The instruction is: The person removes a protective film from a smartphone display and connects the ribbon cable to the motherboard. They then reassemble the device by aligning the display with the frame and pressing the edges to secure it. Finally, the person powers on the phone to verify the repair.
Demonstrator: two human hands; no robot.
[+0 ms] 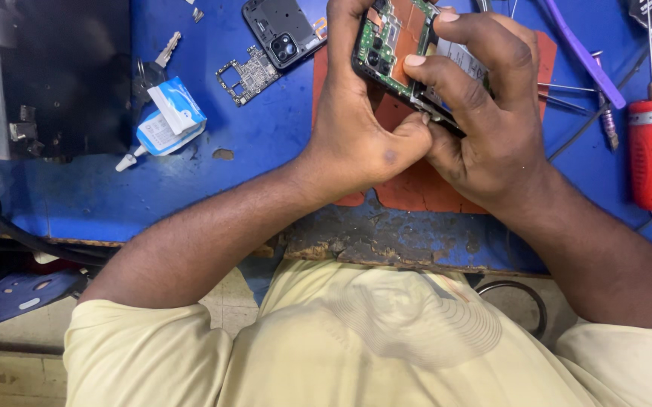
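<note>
Both hands grip the opened phone [405,60] above the orange mat [416,185], the left hand [360,128] cradling its edge, the right hand [477,113] pinching across its bare board, where a slip could crack parts.

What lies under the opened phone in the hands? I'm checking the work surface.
An orange-red mat on the blue bench lies below the opened phone. The left hand and right hand hide the mat's middle.
</note>
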